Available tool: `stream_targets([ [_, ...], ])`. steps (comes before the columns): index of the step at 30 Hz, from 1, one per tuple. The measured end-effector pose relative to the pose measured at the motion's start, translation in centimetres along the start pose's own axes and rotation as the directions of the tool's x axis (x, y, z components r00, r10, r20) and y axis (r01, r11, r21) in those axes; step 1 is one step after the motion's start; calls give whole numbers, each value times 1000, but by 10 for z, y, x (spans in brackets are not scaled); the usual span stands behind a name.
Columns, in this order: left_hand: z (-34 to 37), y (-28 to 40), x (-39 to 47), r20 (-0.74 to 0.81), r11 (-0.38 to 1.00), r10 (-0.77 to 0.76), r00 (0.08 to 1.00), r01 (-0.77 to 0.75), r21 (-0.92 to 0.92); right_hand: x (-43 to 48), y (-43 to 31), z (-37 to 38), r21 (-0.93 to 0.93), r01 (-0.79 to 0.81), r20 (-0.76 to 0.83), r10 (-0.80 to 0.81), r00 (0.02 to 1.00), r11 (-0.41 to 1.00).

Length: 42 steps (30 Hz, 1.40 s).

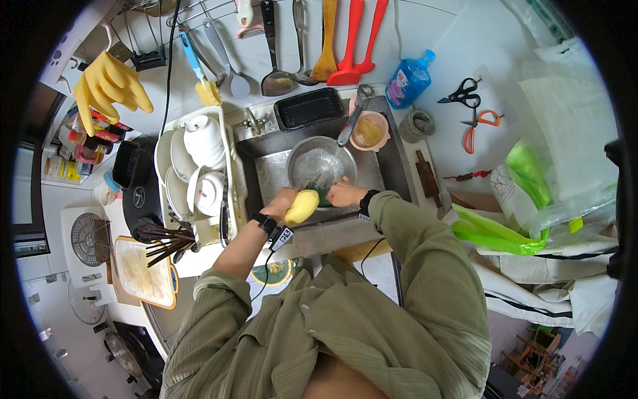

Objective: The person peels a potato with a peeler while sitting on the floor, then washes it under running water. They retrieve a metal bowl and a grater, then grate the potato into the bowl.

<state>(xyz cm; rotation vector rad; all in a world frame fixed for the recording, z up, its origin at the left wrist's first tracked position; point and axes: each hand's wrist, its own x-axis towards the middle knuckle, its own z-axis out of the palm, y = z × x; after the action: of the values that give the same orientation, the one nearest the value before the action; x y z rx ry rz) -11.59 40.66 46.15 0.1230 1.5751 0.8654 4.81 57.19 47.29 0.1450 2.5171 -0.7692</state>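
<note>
A pale yellow peeled potato (302, 206) is in my left hand (281, 202), at the front edge of the sink (269, 169). My right hand (346, 192) is curled at the near rim of a round metal bowl (321, 162) in the sink. Against its fingers is a dark green thing (323, 195), which looks like a scouring pad; the potato and the fingers partly cover it. Water stands in the bowl.
Left of the sink, a white dish rack (229, 164) holds bowls and plates. Behind the sink are a faucet (255, 122) and a black tray (309, 108). At right are a pink strainer (386, 135), a blue soap bottle (408, 82) and scissors (467, 95).
</note>
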Motion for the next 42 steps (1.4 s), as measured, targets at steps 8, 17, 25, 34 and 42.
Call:
stream_targets([
  [8, 10, -3, -23, 114, 1000, -13, 993, 10, 24, 48, -1, 8, -267, 335, -87, -369, 925, 904],
  [17, 9, 24, -38, 109, 987, -68, 992, 83, -138, 16, -9, -30, -674, -208, -138, 156, 978, 709],
  [25, 7, 12, -23, 99, 996, -91, 991, 89, 20, 29, -1, 27, 11, 172, 57, -172, 983, 985],
  [34, 15, -2, -34, 42, 1000, 5, 999, -4, -7, 42, 7, -23, -854, -150, -245, -130, 961, 498],
  [42, 1, 3, -17, -61, 989, 61, 996, -52, 137, -12, 3, -3, -596, -236, -418, -45, 907, 768],
])
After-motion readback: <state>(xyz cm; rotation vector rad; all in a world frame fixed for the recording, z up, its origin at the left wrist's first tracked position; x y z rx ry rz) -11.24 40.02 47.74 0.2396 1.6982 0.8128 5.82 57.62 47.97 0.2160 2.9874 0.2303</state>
